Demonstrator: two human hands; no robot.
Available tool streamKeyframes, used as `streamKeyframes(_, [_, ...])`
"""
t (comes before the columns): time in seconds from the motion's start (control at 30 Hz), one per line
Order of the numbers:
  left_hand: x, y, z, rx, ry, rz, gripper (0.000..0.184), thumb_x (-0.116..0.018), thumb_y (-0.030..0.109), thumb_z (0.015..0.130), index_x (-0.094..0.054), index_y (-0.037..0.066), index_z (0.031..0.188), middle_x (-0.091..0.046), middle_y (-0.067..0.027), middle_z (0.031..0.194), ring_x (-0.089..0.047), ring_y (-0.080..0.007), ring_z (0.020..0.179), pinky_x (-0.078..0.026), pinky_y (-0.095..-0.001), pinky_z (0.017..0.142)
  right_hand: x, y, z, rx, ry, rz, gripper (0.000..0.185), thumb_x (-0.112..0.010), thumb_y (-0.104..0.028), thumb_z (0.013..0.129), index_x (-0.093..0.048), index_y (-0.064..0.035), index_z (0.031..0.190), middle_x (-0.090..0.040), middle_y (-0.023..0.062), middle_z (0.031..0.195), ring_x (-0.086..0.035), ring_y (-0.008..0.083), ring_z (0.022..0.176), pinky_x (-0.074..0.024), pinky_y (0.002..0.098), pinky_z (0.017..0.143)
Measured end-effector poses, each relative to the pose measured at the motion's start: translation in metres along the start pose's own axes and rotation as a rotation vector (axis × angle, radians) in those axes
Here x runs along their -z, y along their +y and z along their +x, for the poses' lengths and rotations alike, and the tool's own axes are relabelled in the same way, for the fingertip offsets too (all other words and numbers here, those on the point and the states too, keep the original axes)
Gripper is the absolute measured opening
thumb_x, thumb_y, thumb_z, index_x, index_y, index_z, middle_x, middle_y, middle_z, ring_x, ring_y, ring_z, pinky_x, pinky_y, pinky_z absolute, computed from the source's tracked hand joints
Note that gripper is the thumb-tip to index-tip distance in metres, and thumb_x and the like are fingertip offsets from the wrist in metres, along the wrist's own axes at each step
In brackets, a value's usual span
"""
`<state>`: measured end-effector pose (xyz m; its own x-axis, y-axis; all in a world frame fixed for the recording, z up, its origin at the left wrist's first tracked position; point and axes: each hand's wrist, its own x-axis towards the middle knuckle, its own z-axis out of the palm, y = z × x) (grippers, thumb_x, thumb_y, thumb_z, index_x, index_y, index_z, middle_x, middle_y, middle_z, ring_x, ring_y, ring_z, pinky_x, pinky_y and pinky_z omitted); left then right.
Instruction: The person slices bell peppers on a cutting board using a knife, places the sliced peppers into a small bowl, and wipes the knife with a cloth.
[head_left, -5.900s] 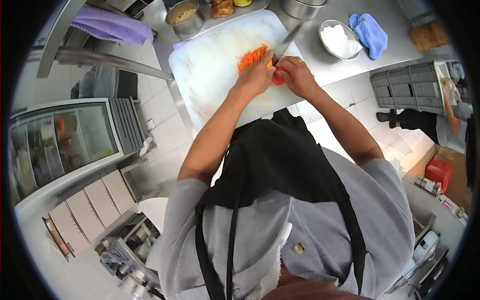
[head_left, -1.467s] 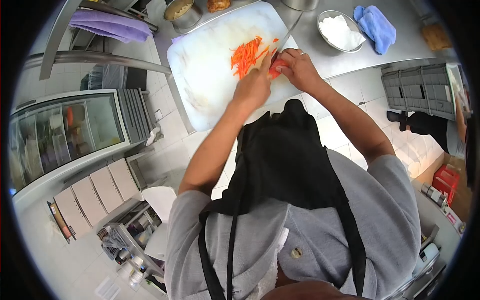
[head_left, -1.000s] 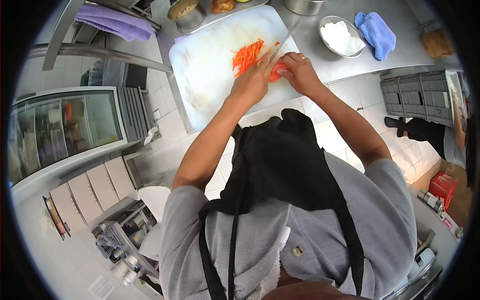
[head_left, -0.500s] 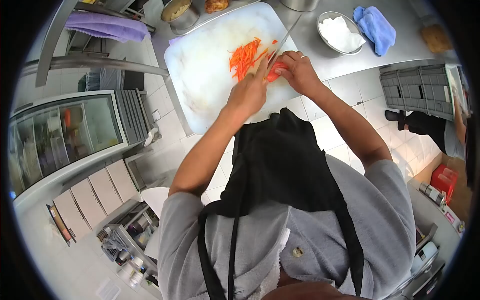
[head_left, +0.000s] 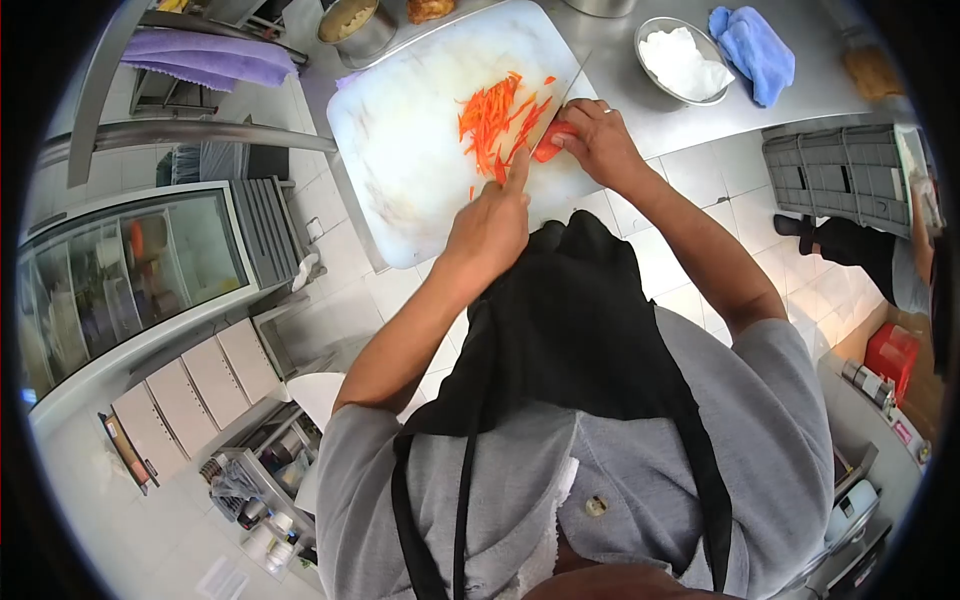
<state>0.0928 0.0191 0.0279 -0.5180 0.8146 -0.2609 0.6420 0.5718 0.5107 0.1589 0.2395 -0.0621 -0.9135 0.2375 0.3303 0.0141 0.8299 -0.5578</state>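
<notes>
My left hand [head_left: 488, 228] is closed round the handle of a knife [head_left: 572, 92], its index finger stretched along the knife. The thin blade slants up and right, against the left side of a red vegetable piece [head_left: 552, 143]. Bent over that piece, my right hand [head_left: 600, 142] presses it on the white cutting board [head_left: 400, 150]; a ring shows on one finger. Orange-red strips [head_left: 487, 118] lie in a loose pile left of the blade, with a few scattered beside it.
Behind the board stand a metal pot [head_left: 358, 28] and a browned food piece [head_left: 430, 10]. Right of it are a metal bowl [head_left: 684, 60] with white contents and a blue cloth [head_left: 755, 52]. Another person's leg [head_left: 855, 245] shows beside grey crates [head_left: 838, 178] at far right.
My left hand has drawn back toward my body with the knife, uncovering more strips near the blade. My right hand stays on the red piece.
</notes>
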Motion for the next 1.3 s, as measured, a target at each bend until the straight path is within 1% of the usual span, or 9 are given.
streamKeyframes(0.07, [-0.007,0.005,-0.006,0.078,-0.050,0.012,0.062,-0.050,0.014,0.100,-0.027,0.004,0.157,-0.062,-0.0343,0.108,-0.064,-0.0516,0.090,-0.053,-0.0565,0.083,0.003,0.000,0.000,0.005,-0.002,-0.003,0.030,-0.075,-0.022,0.087,-0.065,-0.0103,0.113,-0.065,0.0066,0.117,-0.059,0.0322,0.108,-0.0459,0.0457,0.089])
streamKeyframes(0.1, [-0.031,-0.006,0.008,-0.002,0.126,-0.011,0.062,-0.051,0.013,0.100,-0.028,0.004,0.157,-0.063,-0.0337,0.104,-0.064,-0.0519,0.089,-0.053,-0.0571,0.081,0.003,-0.002,0.001,0.012,-0.007,-0.003,0.031,-0.075,-0.023,0.087,-0.065,-0.0102,0.113,-0.065,0.0065,0.117,-0.059,0.0322,0.107,-0.0459,0.0455,0.089])
streamKeyframes(0.23, [-0.007,-0.006,0.057,-0.087,0.055,-0.098,0.062,-0.051,0.012,0.100,-0.027,0.004,0.156,-0.062,-0.0348,0.109,-0.063,-0.0511,0.096,-0.051,-0.0561,0.086,-0.001,-0.001,-0.003,0.013,-0.002,-0.025,0.030,-0.074,-0.024,0.088,-0.065,-0.0104,0.114,-0.065,0.0063,0.118,-0.060,0.0320,0.107,-0.0458,0.0455,0.088])
streamKeyframes(0.37, [0.008,0.005,0.005,0.022,-0.059,-0.021,0.064,-0.051,0.012,0.100,-0.024,0.005,0.157,-0.060,-0.0364,0.112,-0.063,-0.0512,0.098,-0.051,-0.0548,0.087,0.003,0.000,0.000,-0.024,-0.042,-0.012,0.029,-0.072,-0.024,0.090,-0.065,-0.0109,0.115,-0.063,0.0076,0.120,-0.058,0.0324,0.110,-0.0446,0.0450,0.089])
streamKeyframes(0.6, [-0.017,-0.016,0.059,-0.091,0.070,-0.163,0.066,-0.052,0.012,0.100,-0.022,0.005,0.158,-0.061,-0.0338,0.109,-0.064,-0.0511,0.091,-0.052,-0.0568,0.082,0.000,0.002,-0.003,-0.016,-0.019,-0.027,0.032,-0.072,-0.024,0.089,-0.065,-0.0101,0.117,-0.064,0.0063,0.119,-0.058,0.0307,0.110,-0.0443,0.0449,0.091])
streamKeyframes(0.73, [-0.013,-0.009,0.019,-0.089,0.153,-0.035,0.065,-0.053,0.011,0.099,-0.026,0.005,0.157,-0.064,-0.0313,0.103,-0.065,-0.0493,0.092,-0.053,-0.0558,0.082,0.000,0.003,-0.006,-0.007,-0.018,-0.006,0.032,-0.072,-0.023,0.089,-0.064,-0.0098,0.117,-0.064,0.0070,0.120,-0.058,0.0310,0.112,-0.0438,0.0450,0.093])
streamKeyframes(0.87, [-0.007,0.006,-0.008,0.057,-0.021,0.004,0.065,-0.053,0.011,0.099,-0.025,0.006,0.158,-0.064,-0.0322,0.103,-0.065,-0.0499,0.091,-0.053,-0.0557,0.082,0.006,-0.001,-0.003,-0.026,-0.060,-0.011,0.032,-0.072,-0.023,0.089,-0.064,-0.0095,0.118,-0.064,0.0074,0.121,-0.058,0.0313,0.112,-0.0444,0.0445,0.093])
streamKeyframes(0.97, [-0.032,-0.004,0.032,-0.055,0.155,-0.020,0.064,-0.054,0.011,0.099,-0.029,0.007,0.157,-0.065,-0.0326,0.102,-0.065,-0.0492,0.091,-0.053,-0.0551,0.083,0.005,0.001,-0.002,-0.003,-0.048,-0.016,0.032,-0.072,-0.022,0.089,-0.064,-0.0092,0.117,-0.064,0.0074,0.121,-0.059,0.0317,0.111,-0.0455,0.0444,0.092])
streamKeyframes(1.3, [-0.006,0.002,0.001,0.014,-0.009,-0.013,0.063,-0.052,0.013,0.100,-0.027,0.005,0.157,-0.062,-0.0339,0.108,-0.065,-0.0502,0.092,-0.052,-0.0564,0.083,0.009,0.003,-0.003,-0.008,-0.114,0.002,0.035,-0.073,-0.020,0.089,-0.064,-0.0092,0.122,-0.062,0.0104,0.125,-0.056,0.0336,0.115,-0.0441,0.0435,0.098])
